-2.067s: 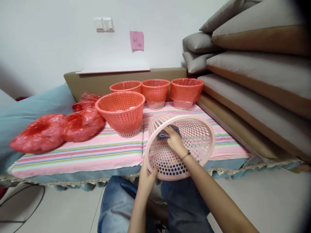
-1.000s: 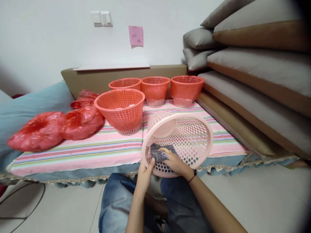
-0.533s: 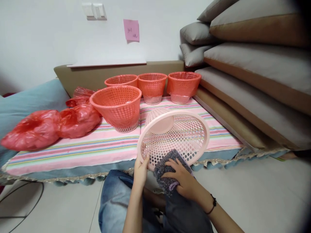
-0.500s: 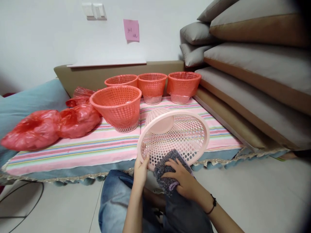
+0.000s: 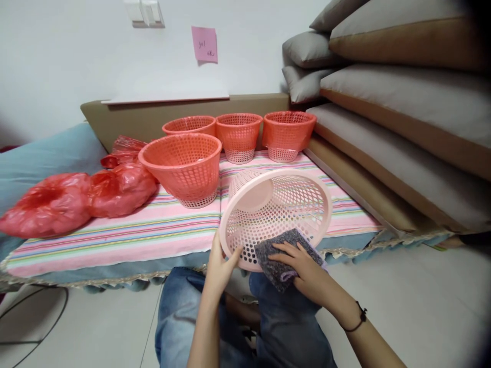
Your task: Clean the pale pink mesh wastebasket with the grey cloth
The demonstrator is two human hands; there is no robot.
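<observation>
A pale pink mesh basket (image 5: 253,197) lies tilted on its side at the front edge of the striped cloth, its mouth facing me. My left hand (image 5: 222,260) grips the lower left of its rim, thumb inside the mouth. With my right hand (image 5: 303,266) I hold a dark grey cleaning cloth (image 5: 278,250) with lilac edging against the lower rim and inner wall. The fingers lie over the cloth and press it there. Part of the lower rim is hidden behind the cloth.
Several baskets wrapped in red plastic, one of them a near basket (image 5: 180,168), stand on the striped cloth (image 5: 153,232). Red plastic bundles (image 5: 49,204) lie at the left. Stacked grey-brown cushions (image 5: 402,133) rise at the right. A black wire frame (image 5: 46,340) is on the floor.
My right hand and the cleaning cloth have slid right along the basket's lower rim, and the cloth now lies flatter. The left hand still holds the rim; the basket has barely shifted.
</observation>
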